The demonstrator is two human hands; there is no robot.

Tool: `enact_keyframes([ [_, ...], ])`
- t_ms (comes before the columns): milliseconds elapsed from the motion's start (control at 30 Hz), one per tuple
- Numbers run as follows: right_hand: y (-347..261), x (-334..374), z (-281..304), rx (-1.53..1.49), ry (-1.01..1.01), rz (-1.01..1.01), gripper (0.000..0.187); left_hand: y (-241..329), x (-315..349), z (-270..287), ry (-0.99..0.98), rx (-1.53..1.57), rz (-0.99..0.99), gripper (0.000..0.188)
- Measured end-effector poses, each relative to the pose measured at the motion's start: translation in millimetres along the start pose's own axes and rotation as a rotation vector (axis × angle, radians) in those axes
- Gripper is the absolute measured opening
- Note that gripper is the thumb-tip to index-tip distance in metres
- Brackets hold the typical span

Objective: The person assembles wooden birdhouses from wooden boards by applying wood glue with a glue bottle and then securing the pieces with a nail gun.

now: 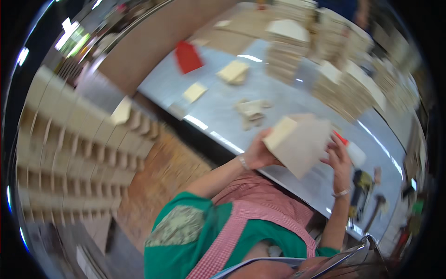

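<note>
over the near edge of the worktop (217,110), the pale wooden piece (304,146) looks light and stiff, best held by its sides, the left hand (260,152) gripping one, the right hand (340,162) loosely curled opposite, its hold unclear.

Head view: left unit of a side-by-side fisheye pair, head-mounted; axis directed steeply downward and forward; close range to the left hand (260,151) and right hand (339,160); coverage spans the pink checked apron (220,242) at the lower edge to stacked boards (283,60) beyond; the blue-grey tabletop (162,83) appears obliquely, its near edge descending rightward.
</note>
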State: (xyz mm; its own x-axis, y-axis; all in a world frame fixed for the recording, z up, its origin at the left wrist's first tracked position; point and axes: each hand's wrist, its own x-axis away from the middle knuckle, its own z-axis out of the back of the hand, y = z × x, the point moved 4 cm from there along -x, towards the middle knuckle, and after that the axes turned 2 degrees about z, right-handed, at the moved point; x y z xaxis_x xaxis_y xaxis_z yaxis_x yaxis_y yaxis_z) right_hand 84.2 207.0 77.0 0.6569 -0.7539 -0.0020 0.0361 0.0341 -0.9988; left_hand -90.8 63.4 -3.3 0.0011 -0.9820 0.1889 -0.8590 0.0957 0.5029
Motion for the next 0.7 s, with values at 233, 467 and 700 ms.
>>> enact_keyframes([
  [233,6.9,0.2,-35.5,0.059,-0.598,-0.131,0.023,28.2,43.8,11.8,0.034,-0.265,0.127,0.075],
  [467,-4.4,-0.6,-88.4,-0.045,-0.572,-0.065,0.020,65.8,96.2,43.5,0.151,-0.030,-0.189,0.089],
  [700,20.0,0.9,-96.1,-0.635,-0.150,-0.202,0.024,-21.9,83.2,15.5,0.231,-0.047,-0.093,0.052],
])
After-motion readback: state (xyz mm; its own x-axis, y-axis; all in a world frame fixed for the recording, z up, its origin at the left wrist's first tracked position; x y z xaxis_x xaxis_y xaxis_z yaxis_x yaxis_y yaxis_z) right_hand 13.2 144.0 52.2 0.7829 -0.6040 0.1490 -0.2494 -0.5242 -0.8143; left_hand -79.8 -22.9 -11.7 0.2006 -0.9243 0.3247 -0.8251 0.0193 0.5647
